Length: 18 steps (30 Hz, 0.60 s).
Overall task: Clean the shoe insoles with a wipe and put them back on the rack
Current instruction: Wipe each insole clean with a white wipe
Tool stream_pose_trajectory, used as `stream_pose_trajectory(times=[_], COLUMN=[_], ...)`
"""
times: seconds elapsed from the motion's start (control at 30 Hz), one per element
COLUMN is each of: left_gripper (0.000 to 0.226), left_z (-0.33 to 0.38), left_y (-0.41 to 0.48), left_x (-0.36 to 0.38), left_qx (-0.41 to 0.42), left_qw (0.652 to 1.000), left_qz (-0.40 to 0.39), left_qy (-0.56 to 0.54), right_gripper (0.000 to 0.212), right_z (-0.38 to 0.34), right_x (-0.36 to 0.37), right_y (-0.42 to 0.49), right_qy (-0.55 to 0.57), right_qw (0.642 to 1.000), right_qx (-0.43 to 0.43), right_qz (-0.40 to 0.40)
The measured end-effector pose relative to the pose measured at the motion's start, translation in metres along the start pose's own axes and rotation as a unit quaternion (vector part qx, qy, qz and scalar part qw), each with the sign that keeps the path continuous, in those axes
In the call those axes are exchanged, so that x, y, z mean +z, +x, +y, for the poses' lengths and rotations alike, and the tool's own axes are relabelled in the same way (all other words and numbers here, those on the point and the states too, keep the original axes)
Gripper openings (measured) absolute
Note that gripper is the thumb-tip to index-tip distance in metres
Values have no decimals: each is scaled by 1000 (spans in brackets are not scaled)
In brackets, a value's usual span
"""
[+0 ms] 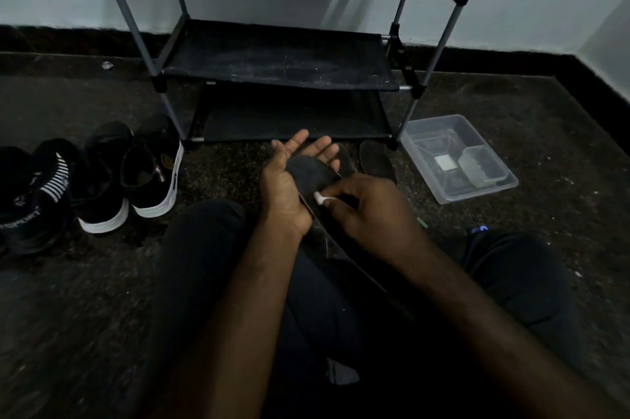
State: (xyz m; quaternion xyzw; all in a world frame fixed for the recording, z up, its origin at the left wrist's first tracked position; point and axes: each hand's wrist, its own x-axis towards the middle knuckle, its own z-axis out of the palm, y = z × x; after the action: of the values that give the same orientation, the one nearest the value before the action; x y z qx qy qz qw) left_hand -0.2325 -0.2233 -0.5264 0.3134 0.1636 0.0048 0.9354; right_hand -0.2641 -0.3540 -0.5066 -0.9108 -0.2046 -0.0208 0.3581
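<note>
A black insole (312, 176) lies across the palm of my left hand (289, 180), whose fingers are stretched out flat under it. My right hand (371, 210) pinches a small white wipe (320, 198) and presses it onto the insole near its middle. The insole's lower end runs down over my lap. Another dark insole (376, 159) lies on the floor just beyond my hands, in front of the rack. The black shoe rack (279, 57) stands against the wall with bare fabric shelves.
Several black shoes (102, 180) with white soles stand on the floor at the left. A clear plastic container (458, 159) with a small tub inside sits to the right of the rack. I sit on the dark speckled floor (545, 132).
</note>
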Motion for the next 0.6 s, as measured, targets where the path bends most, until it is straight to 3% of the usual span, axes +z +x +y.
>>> stream_pose_trajectory(times=[0.1, 0.27, 0.4, 0.5, 0.6], left_gripper=[52, 58, 67, 69, 72], left_z=[1, 1, -7, -18, -21], left_y=[1, 1, -6, -16, -16], left_x=[0, 0, 6, 10, 10], left_qx=[9, 17, -29, -80, -78], left_qw=[1000, 1000, 999, 997, 996], left_qz=[6, 11, -6, -18, -33], left_qy=[0, -17, -12, 6, 5], right_gripper=[14, 8, 8, 8, 18], right_z=[14, 9, 10, 10, 14], right_x=[-8, -7, -3, 2, 8], right_y=[-4, -9, 0, 12, 20], right_qy=[-19, 151, 196, 183, 40], right_qw=[998, 983, 970, 969, 990], right_qx=[46, 104, 123, 123, 85], right_qz=[50, 25, 78, 107, 102])
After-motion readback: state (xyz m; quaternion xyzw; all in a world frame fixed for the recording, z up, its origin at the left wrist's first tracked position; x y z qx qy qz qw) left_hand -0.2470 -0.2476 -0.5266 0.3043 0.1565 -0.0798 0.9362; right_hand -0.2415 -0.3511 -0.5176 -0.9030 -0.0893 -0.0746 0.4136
